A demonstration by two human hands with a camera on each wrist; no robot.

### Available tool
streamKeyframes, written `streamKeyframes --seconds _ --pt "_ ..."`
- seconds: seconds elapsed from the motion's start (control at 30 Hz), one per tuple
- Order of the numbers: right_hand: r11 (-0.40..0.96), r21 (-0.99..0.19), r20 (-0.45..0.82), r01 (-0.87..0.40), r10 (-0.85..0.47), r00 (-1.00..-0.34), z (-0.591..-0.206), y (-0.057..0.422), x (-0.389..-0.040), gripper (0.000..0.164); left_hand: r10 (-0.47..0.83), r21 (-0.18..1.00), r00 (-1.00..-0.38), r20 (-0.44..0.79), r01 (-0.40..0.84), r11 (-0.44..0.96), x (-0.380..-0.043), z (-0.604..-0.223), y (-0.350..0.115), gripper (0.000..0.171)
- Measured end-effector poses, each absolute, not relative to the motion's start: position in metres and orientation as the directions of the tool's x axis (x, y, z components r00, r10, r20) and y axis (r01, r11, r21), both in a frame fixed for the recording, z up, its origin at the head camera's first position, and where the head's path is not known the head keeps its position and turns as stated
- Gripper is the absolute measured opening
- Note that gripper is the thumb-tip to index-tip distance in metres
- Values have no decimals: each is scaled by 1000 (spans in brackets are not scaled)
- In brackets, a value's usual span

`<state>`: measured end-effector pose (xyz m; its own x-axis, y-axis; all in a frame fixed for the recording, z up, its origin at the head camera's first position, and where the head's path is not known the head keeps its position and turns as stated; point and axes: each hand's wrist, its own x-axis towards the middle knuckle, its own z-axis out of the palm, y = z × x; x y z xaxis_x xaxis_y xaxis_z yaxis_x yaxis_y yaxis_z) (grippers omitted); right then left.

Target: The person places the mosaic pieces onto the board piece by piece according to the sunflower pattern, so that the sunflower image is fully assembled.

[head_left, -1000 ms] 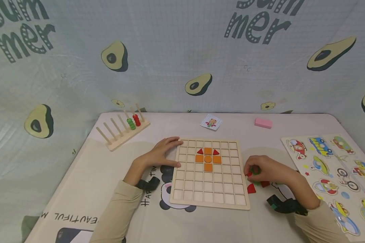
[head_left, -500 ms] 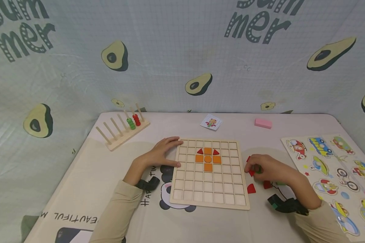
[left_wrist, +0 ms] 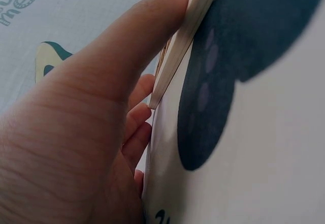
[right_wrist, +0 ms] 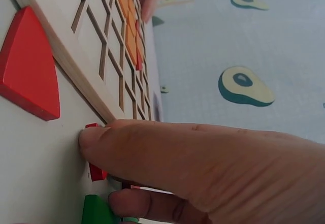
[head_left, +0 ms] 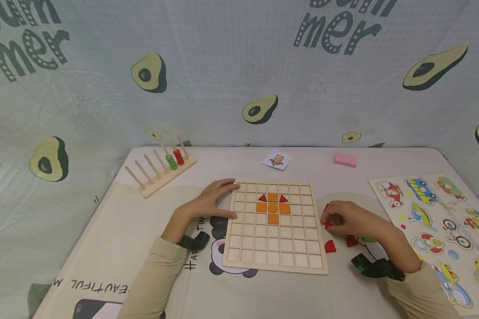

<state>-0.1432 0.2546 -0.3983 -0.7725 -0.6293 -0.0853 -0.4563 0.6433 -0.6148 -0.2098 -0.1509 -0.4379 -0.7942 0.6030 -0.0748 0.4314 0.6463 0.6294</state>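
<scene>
A wooden grid board (head_left: pixel 297 245) lies mid-table. On it sit an orange cross of squares around an orange disc (head_left: pixel 272 208) and two red triangles (head_left: pixel 283 199). My left hand (head_left: pixel 207 201) rests along the board's left edge, thumb and fingers spread apart, thumb on the rim. Beside the board's right edge, my right hand (head_left: pixel 355 218) has curled fingers over several small pieces. Its thumb and fingers pinch a red wooden piece (right_wrist: pixel 97 173), whose shape is mostly hidden. A green piece (right_wrist: pixel 96 210) is under the fingers. A red rounded-edge piece (head_left: pixel 330 246) lies nearby.
A pattern card (head_left: pixel 277 159) and a pink block (head_left: pixel 345 160) lie at the back. A peg rack (head_left: pixel 167 177) with green and red beads stands back left. A picture puzzle board (head_left: pixel 403 199) lies at right. Another red piece (head_left: pixel 351 240) is under the right wrist.
My right hand shifts very slightly among the pieces; the red pieces beside it moved a little and show more. My left hand and the board stay in place.
</scene>
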Motion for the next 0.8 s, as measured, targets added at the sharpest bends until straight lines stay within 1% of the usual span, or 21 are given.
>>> streamKeyframes --seconds 0.27,0.63,0.8 --pt "644 -593 -65 -484 -637 -768 -398 254 -144 17 604 625 -793 -75 435 648 -211 -438 -150 83" --pt "657 -580 -59 -482 -624 -779 -396 254 -144 18 600 621 -796 -76 433 653 -211 -438 -150 84" --pt "622 -577 -6 -530 -652 -759 -395 249 -145 18 599 628 -797 -77 427 650 -210 -438 -149 85"
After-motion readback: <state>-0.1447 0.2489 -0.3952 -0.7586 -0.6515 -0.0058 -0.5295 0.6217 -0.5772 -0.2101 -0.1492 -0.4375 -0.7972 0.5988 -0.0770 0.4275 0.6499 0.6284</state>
